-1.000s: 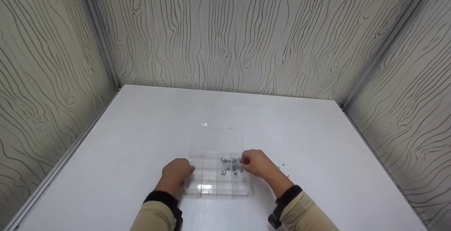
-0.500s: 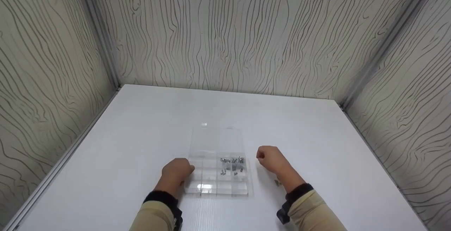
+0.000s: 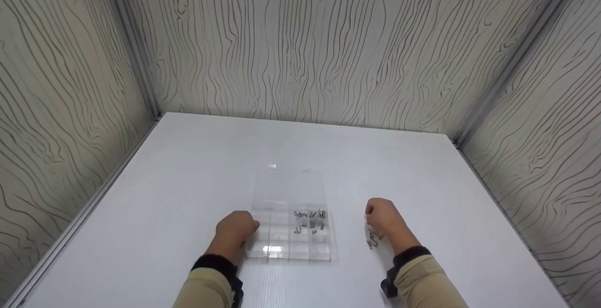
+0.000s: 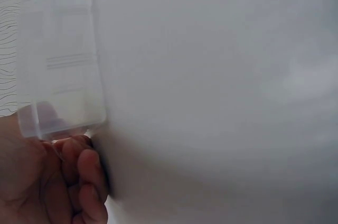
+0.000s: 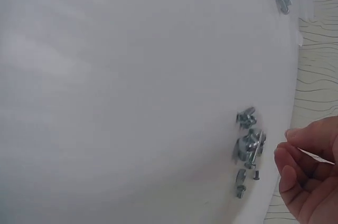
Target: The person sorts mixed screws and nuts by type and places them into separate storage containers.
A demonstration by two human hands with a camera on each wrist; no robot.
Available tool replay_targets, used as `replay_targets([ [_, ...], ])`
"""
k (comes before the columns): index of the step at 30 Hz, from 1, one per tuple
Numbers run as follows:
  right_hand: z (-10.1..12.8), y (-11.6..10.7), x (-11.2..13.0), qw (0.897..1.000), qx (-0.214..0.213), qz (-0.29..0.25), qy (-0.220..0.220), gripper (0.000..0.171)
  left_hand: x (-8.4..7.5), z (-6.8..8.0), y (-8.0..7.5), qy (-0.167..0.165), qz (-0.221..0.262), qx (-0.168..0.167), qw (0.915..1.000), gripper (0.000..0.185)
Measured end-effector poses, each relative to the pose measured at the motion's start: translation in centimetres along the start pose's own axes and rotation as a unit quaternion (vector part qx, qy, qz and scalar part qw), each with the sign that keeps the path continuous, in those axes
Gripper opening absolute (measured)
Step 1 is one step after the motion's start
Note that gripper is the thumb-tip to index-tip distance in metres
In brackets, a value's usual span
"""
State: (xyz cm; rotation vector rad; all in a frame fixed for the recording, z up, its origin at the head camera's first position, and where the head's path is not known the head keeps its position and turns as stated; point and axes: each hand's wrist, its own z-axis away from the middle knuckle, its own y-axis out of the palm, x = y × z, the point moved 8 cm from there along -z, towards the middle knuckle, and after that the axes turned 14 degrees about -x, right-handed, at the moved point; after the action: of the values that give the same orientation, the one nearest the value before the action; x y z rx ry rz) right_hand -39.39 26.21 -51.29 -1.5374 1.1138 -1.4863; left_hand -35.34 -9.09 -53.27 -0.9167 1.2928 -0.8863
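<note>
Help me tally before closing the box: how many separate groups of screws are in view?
2. One group lies in a right-hand compartment of the clear box; a loose pile lies on the table beside the right hand. Single screws may hide under that hand.

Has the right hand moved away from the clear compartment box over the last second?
Yes. The right hand has moved to the right, off the clear compartment box, and is now over the loose screws on the table, apart from the box's right edge.
</note>
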Motion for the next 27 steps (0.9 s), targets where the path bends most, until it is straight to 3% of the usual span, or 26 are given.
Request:
replay_targets([
  [12, 0.3, 0.4, -0.2, 0.999, -0.007, 0.018, -0.029, 0.012, 0.0, -0.1, 0.0, 0.002, 0.005, -0.016, 0.9999, 0.030],
  [19, 0.0, 1.5, -0.3, 0.999, 0.025, 0.025, -0.010, 0.013, 0.0, -0.1, 0.0, 0.004, 0.001, -0.020, 0.9998, 0.030],
  [27, 0.1, 1.8, 0.7, 0.998, 0.039, 0.045, -0.029, 0.016, 0.0, 0.0, -0.1, 0.003, -0.005, -0.011, 0.9999, 0.032],
])
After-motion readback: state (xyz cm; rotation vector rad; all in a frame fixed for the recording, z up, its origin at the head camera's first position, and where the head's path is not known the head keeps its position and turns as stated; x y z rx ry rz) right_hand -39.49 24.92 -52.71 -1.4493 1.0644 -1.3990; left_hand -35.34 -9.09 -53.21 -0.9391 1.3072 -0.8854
